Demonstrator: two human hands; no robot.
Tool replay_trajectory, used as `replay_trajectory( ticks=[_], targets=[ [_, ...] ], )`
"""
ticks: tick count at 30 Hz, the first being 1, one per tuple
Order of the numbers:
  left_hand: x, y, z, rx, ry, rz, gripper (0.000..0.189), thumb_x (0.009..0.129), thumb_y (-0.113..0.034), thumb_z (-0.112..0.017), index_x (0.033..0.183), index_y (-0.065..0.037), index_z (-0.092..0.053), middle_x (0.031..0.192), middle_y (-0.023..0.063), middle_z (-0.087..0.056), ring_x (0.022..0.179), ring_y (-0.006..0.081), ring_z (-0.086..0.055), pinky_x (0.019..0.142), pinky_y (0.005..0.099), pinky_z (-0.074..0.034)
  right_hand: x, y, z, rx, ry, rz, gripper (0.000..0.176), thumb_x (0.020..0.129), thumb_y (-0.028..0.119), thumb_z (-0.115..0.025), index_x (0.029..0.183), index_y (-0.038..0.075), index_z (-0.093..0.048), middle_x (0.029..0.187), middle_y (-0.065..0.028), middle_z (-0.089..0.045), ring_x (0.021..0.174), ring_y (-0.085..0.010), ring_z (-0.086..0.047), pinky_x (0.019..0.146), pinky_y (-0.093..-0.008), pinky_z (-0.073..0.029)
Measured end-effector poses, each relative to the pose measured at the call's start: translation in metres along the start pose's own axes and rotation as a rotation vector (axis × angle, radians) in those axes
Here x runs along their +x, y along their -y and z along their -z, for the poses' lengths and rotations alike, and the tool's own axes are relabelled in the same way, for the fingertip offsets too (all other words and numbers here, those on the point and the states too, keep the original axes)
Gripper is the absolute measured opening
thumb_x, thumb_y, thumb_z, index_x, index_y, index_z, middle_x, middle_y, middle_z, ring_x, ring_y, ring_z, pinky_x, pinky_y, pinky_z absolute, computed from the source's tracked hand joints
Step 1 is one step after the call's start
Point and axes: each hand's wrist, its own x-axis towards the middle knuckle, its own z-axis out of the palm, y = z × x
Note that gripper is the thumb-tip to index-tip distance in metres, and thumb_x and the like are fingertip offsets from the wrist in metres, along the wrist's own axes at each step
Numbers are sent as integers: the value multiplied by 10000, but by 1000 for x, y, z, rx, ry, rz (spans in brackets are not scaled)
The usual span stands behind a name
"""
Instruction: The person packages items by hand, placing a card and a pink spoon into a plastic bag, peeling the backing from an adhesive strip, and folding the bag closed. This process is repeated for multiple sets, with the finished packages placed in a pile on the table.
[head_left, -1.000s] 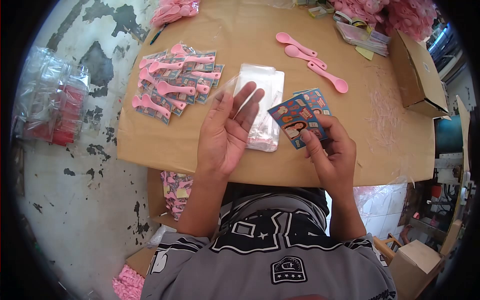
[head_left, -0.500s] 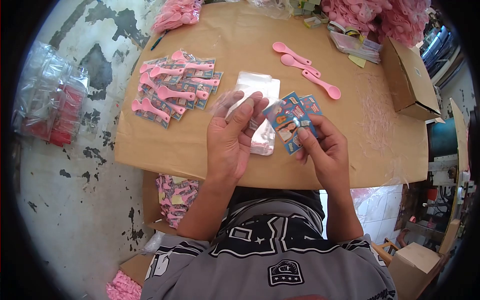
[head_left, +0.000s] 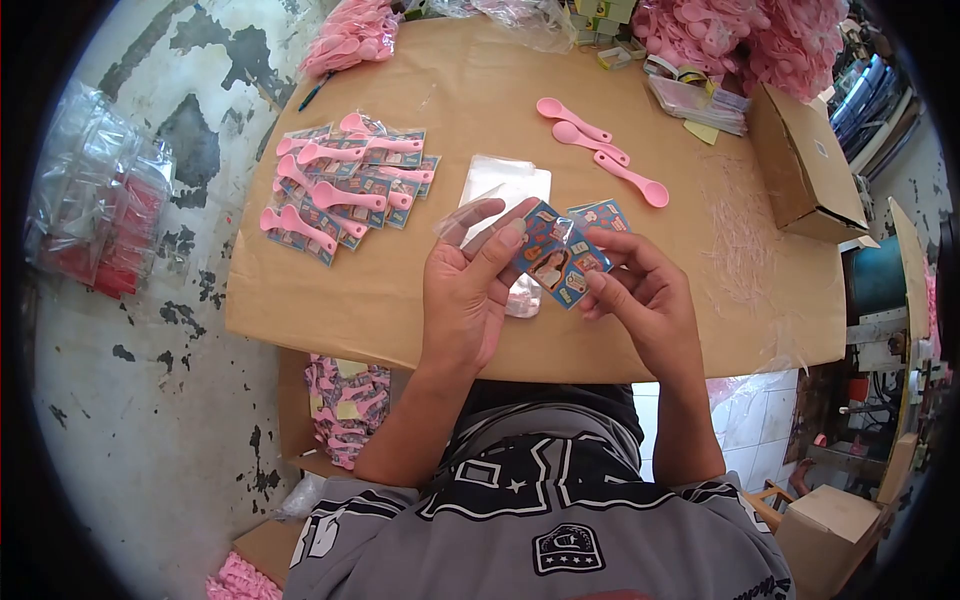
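My left hand (head_left: 470, 275) pinches a clear plastic bag (head_left: 470, 217) over the table's middle. My right hand (head_left: 645, 300) grips a blue printed card (head_left: 560, 258) by its right side, and the card's left part meets the bag at my left fingertips. Beyond my right fingers, another blue card (head_left: 603, 214) shows, partly hidden. A stack of clear bags (head_left: 508, 180) lies behind my left hand. Three pink spoons (head_left: 630, 178) lie at the upper right. At the left, several bagged cards with pink spoons (head_left: 350, 195) are heaped together.
Brown paper covers the table (head_left: 420, 330). A cardboard box (head_left: 805, 165) stands at its right edge. Pink spoons in bags (head_left: 700, 35) are piled at the back right, with another bag (head_left: 350, 38) at the back left. A box of packed spoons (head_left: 345, 405) is below the table's front edge.
My right hand has brought the card left against the bag in my left hand, and the card is now more over the bag. The whole view has shifted slightly.
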Motion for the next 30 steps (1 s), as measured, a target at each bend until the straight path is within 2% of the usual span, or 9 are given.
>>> replay_trajectory(
  ticks=[1, 7, 9, 12, 15, 18, 22, 30],
  targets=[
    [0, -1, 0, 10, -13, -15, 362, 1013, -23, -676, 1333, 10, -510, 1339, 292, -655, 1203, 274, -690, 987, 384, -615, 1, 1, -2, 19, -48, 16, 226, 1026, 118, -701, 1185, -40, -676, 899, -46, -712, 753, -78, -670, 642, -229, -537],
    [-1, 2, 3, 72, -13, -38, 357, 1004, -34, -691, 1319, 2, -526, 1295, 276, -682, 1147, 262, -717, 939, 384, -632, 4, -8, 9, -48, 99, -21, 200, 1018, 113, -710, 1147, -34, -669, 891, -42, -709, 766, -84, -667, 700, -244, -566],
    [-2, 4, 5, 98, 11, -28, 366, 999, -56, -700, 1320, -21, -527, 1324, 252, -667, 1127, 251, -723, 918, 408, -643, 6, -8, 4, -10, 68, -8, 189, 1015, 108, -712, 1137, -27, -661, 898, -46, -710, 779, -87, -671, 713, -244, -568],
    [-5, 6, 4, 34, -8, -35, 352, 1004, -32, -699, 1316, 14, -543, 1184, 206, -733, 1045, 220, -742, 875, 341, -631, 6, -10, -6, 78, 14, 33, 176, 1010, 90, -717, 1132, -16, -647, 933, -53, -714, 799, -94, -679, 722, -246, -571],
    [-2, 10, 2, 102, -21, -60, 313, 1018, -84, -685, 1293, 19, -578, 1242, 193, -710, 1035, 218, -749, 866, 351, -652, 5, -14, -17, 155, -20, 62, 180, 1003, 70, -720, 1142, -8, -635, 982, -65, -717, 825, -105, -688, 739, -250, -574],
    [-5, 13, -3, 90, 64, -12, 329, 1029, -96, -673, 1324, 19, -585, 1256, 184, -712, 1059, 204, -739, 883, 344, -638, 8, -20, -20, 206, -38, 119, 189, 1000, 61, -722, 1150, -7, -630, 1003, -68, -711, 836, -109, -684, 749, -254, -570],
    [-8, 21, -3, 111, 81, -7, 355, 1033, -102, -668, 1357, 17, -582, 1286, 178, -707, 1108, 201, -724, 916, 351, -617, 8, -26, -19, 234, -82, 218, 193, 1008, 78, -720, 1156, -8, -630, 998, -64, -704, 833, -105, -667, 751, -255, -551],
    [-7, 19, -2, 91, 130, 44, 343, 1025, -98, -681, 1344, 7, -607, 1269, 147, -713, 1137, 201, -711, 932, 366, -599, 4, -27, -18, 133, 27, 120, 141, 1019, 109, -713, 1092, 5, -651, 918, -36, -702, 816, -78, -653, 703, -238, -519]
  ],
)
